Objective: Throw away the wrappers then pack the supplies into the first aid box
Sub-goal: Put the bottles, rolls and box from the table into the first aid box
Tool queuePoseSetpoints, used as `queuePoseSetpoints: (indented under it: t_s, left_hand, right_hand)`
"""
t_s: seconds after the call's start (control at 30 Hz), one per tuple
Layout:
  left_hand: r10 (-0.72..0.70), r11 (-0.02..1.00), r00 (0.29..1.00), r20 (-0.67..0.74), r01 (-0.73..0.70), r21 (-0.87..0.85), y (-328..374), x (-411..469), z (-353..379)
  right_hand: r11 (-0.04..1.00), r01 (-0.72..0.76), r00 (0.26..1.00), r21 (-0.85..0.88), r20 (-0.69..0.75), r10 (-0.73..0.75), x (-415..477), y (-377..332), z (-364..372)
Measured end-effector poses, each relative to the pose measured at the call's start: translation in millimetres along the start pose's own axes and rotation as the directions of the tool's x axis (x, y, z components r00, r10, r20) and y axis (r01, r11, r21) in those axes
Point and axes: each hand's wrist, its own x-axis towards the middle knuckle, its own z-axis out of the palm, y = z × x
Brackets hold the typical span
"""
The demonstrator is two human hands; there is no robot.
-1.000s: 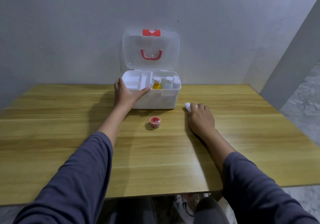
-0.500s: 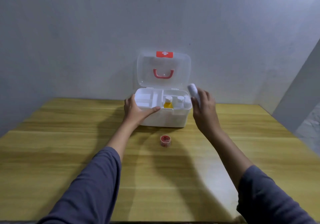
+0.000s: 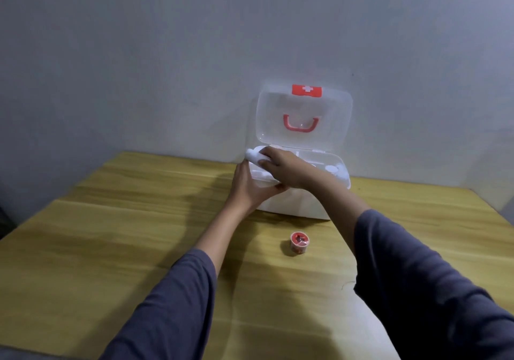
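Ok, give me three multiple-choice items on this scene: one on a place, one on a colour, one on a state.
1. Where is the small round red tape roll?
A. on the wooden table in front of the box
B. inside the box
C. in a hand

2. What colour is the handle on the clear lid?
A. blue
B. red
C. green

3. The white plastic first aid box is:
A. shut
B. open
C. tipped over

A: it lies on the table.
B: the handle is red.
C is wrong; B: the lid stands up.
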Motion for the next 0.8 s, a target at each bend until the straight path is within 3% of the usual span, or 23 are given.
queuePoseSetpoints:
  t_s: [0.2,0.33,0.43,0.57,0.8]
  left_hand:
    - [0.042,0.998,0.999,0.009,-0.042,-0.042,4,-2,1]
    - [0.025,0.999,1.0,0.009,-0.025,-0.024,3,-3,0]
    - [0.07,0.997,0.997,0.022,-0.07,-0.028,6,-5,-2]
    - [0.024,0.995,1.0,0.019,-0.022,-0.097,4,-7,-1]
    - [0.003,0.995,1.0,0.024,-0.001,-0.096,-2,-5,0]
  right_hand:
    - [0.993,-0.044,0.999,0.113,-0.001,0.044,3,0,1]
    - [0.957,-0.083,0.996,0.278,-0.006,0.088,5,1,2]
    - [0.92,-0.088,0.986,0.381,-0.097,0.134,8,1,1]
    - [0.951,-0.158,0.934,0.266,-0.271,0.231,11,8,-9]
    - [0.943,-0.236,0.897,0.235,-0.321,0.304,18,14,-20]
